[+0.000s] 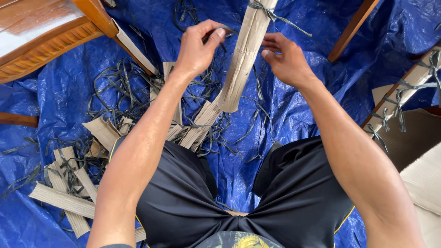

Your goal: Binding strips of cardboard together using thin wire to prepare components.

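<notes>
A long strip of corrugated cardboard wrapping a slanted bar runs from the top middle down between my hands. A dark plastic tie is knotted round it near the top. My left hand pinches a dark strip end between thumb and fingers, just left of the cardboard. My right hand sits on the right side, fingers curled beside the cardboard; whether it grips anything I cannot tell.
A blue tarpaulin covers the floor. Cut cardboard pieces and several dark loose ties lie at left. A varnished wooden chair seat is at top left, a wrapped, tied wooden leg at right.
</notes>
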